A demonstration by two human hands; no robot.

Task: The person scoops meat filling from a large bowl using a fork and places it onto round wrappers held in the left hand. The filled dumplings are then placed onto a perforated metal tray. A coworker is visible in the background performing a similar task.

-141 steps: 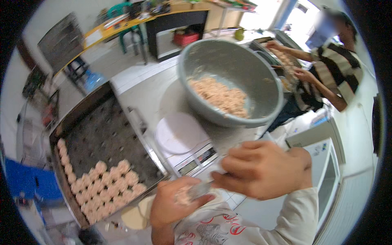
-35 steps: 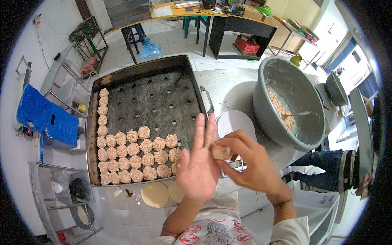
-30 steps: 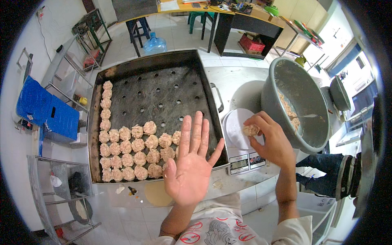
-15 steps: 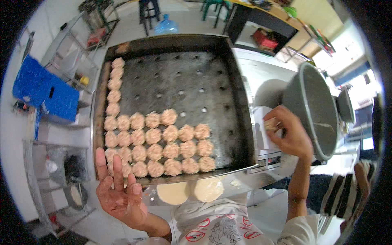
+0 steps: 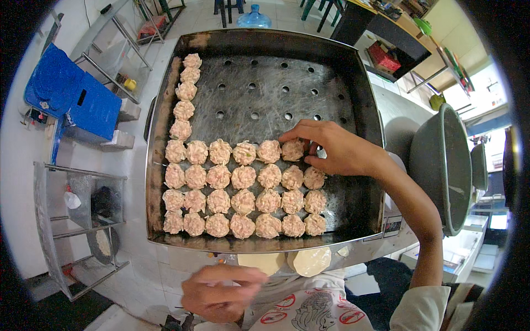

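Note:
A large dark metal tray (image 5: 276,236) with holes in its bottom holds rows of pale, open-topped dumplings (image 5: 243,177). They fill the near part, and a single column (image 5: 184,110) runs up the left side. My right hand (image 5: 342,149) reaches in from the right, its fingers and thumb closed around a dumpling (image 5: 292,149) at the right end of the farthest full row. Below the tray's near edge, my left hand (image 5: 221,292) is smeared by motion with its fingers bent. Close to it lie two piles of round, pale dough wrappers (image 5: 262,262) (image 5: 310,261).
A deep grey basin (image 5: 441,165) stands right of the tray, beside a white device (image 5: 389,226) partly hidden by my right arm. Blue boxes (image 5: 77,96) and a metal rack (image 5: 85,223) are at left. Beyond the tray stands a blue water jug (image 5: 254,17).
My right hand has moved left from over the white device into the tray with a dumpling. My left hand has dropped from the tray's near-left corner toward the wrappers. The view has shifted.

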